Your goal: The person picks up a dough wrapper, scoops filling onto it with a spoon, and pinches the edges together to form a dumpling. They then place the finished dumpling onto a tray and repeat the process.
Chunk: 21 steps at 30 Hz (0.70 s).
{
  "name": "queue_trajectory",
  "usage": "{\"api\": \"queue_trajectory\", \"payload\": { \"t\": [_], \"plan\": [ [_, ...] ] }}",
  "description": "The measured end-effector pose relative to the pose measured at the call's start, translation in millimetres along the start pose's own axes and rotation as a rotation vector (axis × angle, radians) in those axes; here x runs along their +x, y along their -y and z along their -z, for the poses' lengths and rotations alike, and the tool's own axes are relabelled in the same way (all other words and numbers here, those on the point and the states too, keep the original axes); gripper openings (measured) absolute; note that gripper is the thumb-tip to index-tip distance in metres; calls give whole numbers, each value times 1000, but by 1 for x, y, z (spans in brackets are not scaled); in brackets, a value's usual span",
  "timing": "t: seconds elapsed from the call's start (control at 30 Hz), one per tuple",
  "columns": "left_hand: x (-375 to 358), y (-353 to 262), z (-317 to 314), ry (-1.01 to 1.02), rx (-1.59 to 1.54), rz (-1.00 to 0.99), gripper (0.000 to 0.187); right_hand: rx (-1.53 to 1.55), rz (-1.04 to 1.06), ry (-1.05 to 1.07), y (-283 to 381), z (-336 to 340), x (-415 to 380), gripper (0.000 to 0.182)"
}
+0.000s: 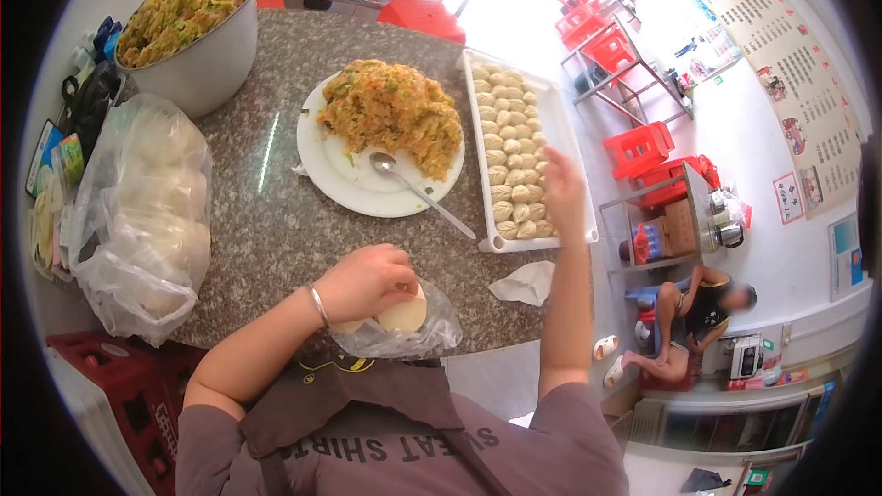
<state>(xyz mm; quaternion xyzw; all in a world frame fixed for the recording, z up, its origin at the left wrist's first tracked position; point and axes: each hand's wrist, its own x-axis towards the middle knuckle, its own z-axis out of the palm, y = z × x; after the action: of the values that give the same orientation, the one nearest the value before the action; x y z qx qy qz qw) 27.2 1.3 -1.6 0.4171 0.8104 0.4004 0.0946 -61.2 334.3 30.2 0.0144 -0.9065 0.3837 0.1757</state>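
Observation:
My left hand (369,283), with a bracelet at the wrist, has its fingers closed on the edge of a round pale dumpling wrapper (404,314). That wrapper lies over a clear plastic bag (436,335) at the table's near edge. My right hand (564,191) is over the right rim of the white tray (575,237), its fingers smeared by motion. Rows of pleated dumplings (519,193) fill much of the tray. Left of it, a white plate (322,170) bears a heap of orange-green filling (395,110) and a metal spoon (384,163).
A large pot (207,64) heaped with filling stands at the far left. Nearer is a plastic bag of round wrapper stacks (152,211). A crumpled tissue (524,283) lies by the tray. Beyond are red stools (638,149) and a seated person (703,317).

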Motion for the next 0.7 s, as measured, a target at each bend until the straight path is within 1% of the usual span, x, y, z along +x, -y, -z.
{"api": "queue_trajectory", "payload": {
  "t": [0.07, 0.1, 0.13, 0.17, 0.2, 0.23, 0.27, 0.3, 0.33, 0.37, 0.4, 0.43, 0.47, 0.5, 0.53, 0.57, 0.63, 0.7],
  "plan": [
    [1, -3, 4, -54, -421, -63, 9, 12, 91, 190, 70, -29, -42, 30],
    [1, -3, 4, -48, -418, -49, 9, -98, 305, 284, 81, -40, -55, 34],
    [1, -3, 3, -81, -713, 23, 10, -150, 361, 327, 88, -52, -67, 39],
    [0, -3, 4, -122, -1006, 100, 13, -130, 359, 333, 88, -60, -72, 39],
    [-1, -4, 11, -115, -1106, 157, 16, -163, 311, 358, 87, -68, -76, 41],
    [-3, -5, 16, -125, -1098, 176, 16, -197, 265, 385, 85, -77, -79, 43],
    [-4, -6, 21, -168, -1217, 255, 15, -162, 193, 402, 81, -86, -79, 42],
    [-4, -7, 24, -213, -1338, 326, 14, -150, 202, 407, 83, -91, -77, 42],
    [-5, -8, 26, -267, -1380, 332, 17, -173, 204, 372, 84, -94, -75, 40],
    [-7, -11, 28, -271, -1378, 335, 17, -201, 203, 335, 84, -95, -72, 39],
    [-8, -14, 30, -348, -1451, 323, 21, -173, 248, 334, 84, -94, -69, 34],
    [-8, -16, 32, -425, -1524, 309, 24, -172, 248, 333, 86, -89, -69, 34],
    [-11, -15, 32, -426, -1522, 311, 24, -175, 227, 306, 89, -81, -71, 32],
    [-16, -12, 31, -482, -1546, 324, 27, -176, 207, 280, 95, -74, -72, 31],
    [-21, -9, 30, -538, -1570, 341, 31, -188, 215, 185, 97, -66, -73, 32],
    [-26, -7, 28, -538, -1573, 350, 31, -187, 209, 190, 91, -62, -75, 32],
    [-36, -2, 23, -617, -1792, 258, 34, -468, 175, 192, 75, -61, -83, 37],
    [-43, 1, 20, -602, -1887, 282, 37, -599, 137, 304, 69, -70, -96, 44]
  ]
}}
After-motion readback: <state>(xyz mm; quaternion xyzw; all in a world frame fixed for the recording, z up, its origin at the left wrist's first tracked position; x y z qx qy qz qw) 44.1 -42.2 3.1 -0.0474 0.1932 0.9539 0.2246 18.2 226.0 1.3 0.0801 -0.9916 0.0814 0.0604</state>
